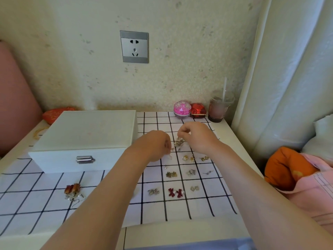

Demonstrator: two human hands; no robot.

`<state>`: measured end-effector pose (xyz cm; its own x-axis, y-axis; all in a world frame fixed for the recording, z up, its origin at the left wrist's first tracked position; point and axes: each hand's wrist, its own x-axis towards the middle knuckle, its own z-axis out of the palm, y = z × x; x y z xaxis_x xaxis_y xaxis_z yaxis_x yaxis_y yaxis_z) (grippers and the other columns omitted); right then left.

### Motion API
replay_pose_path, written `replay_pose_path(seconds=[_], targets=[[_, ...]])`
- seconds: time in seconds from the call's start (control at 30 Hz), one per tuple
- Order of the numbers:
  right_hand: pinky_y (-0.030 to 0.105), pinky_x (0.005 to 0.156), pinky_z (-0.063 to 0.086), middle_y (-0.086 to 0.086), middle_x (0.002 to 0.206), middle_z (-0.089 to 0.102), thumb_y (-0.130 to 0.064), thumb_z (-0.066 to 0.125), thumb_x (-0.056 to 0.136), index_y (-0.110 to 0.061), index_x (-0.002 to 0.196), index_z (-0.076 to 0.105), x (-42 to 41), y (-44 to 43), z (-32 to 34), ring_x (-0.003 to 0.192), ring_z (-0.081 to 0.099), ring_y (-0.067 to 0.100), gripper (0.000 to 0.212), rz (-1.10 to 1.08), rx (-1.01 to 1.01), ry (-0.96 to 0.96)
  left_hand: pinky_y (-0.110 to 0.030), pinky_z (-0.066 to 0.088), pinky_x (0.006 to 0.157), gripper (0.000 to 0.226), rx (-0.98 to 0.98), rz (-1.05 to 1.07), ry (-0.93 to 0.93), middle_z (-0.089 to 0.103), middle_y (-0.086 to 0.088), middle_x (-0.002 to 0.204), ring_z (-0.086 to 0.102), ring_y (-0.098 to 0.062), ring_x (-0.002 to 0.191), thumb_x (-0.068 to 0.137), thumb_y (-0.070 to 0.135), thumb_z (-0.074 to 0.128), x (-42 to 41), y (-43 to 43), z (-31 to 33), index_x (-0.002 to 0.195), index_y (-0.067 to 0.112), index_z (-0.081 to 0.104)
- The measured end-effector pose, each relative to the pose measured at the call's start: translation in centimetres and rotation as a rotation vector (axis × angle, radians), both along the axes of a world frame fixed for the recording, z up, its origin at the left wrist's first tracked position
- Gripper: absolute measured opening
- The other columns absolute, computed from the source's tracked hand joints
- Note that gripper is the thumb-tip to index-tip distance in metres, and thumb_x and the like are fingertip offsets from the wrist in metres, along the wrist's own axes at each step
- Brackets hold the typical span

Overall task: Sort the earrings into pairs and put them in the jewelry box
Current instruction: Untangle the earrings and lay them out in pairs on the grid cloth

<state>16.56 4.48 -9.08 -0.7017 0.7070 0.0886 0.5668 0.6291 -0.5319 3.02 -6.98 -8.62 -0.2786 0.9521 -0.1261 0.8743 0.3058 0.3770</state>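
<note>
A white jewelry box (pixel 86 139) with a metal clasp sits shut on the left of the checked cloth (pixel 198 208). My left hand (pixel 155 145) pinches a small pale earring (pixel 170 156) just above the cloth. My right hand (pixel 196 136) pinches a piece at the top of a tangled heap of earrings (pixel 179 142). Pairs lie in the cloth's squares: red bows (pixel 176 192), brass squares (pixel 171 174), silver squares (pixel 194 188), gold pieces (pixel 188 158). A brown dangling pair (pixel 72 189) lies near the box's front.
Against the wall stand a pink round case (pixel 182 109), a red box (pixel 198 110) and a lidded cup with a straw (pixel 219 109). A red pouch (pixel 54 113) lies behind the jewelry box. Orange and pink fabric (pixel 288 168) is heaped at the right edge.
</note>
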Motion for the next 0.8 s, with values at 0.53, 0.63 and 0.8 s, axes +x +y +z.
replay_pose_path(seconds=[0.53, 0.63, 0.8], targets=[[0.015, 0.055, 0.044, -0.010, 0.079, 0.074, -0.010, 0.079, 0.082, -0.019, 0.092, 0.075, 8.5, -2.2, 4.6, 0.056, 0.067, 0.015, 0.014, 0.094, -0.351, -0.148, -0.012, 0.037, 0.065, 0.002, 0.233, -0.052, -0.242, 0.067, 0.017, 0.087, 0.056, 0.009, 0.071, 0.088, 0.031, 0.071, 2.8, -2.5, 1.3, 0.089, 0.033, 0.071], [0.017, 0.056, 0.044, -0.012, 0.076, 0.075, -0.013, 0.078, 0.082, -0.021, 0.088, 0.077, 10.3, -3.2, 4.5, 0.057, 0.067, 0.011, 0.010, 0.123, -0.356, -0.350, -0.016, 0.043, 0.069, 0.004, 0.236, -0.092, -0.313, 0.069, 0.015, 0.082, 0.058, 0.009, 0.067, 0.087, 0.027, 0.073, 4.2, -3.1, 1.4, 0.086, 0.031, 0.072], [0.021, 0.048, 0.038, -0.008, 0.089, 0.076, -0.018, 0.077, 0.084, -0.030, 0.081, 0.075, 11.5, -3.8, 4.0, 0.059, 0.067, 0.006, 0.012, 0.107, -0.340, -0.552, -0.028, 0.058, 0.066, 0.003, 0.186, -0.107, -0.395, 0.071, 0.014, 0.080, 0.067, -0.003, 0.069, 0.086, 0.028, 0.074, 6.6, -3.4, 1.7, 0.088, 0.030, 0.074]])
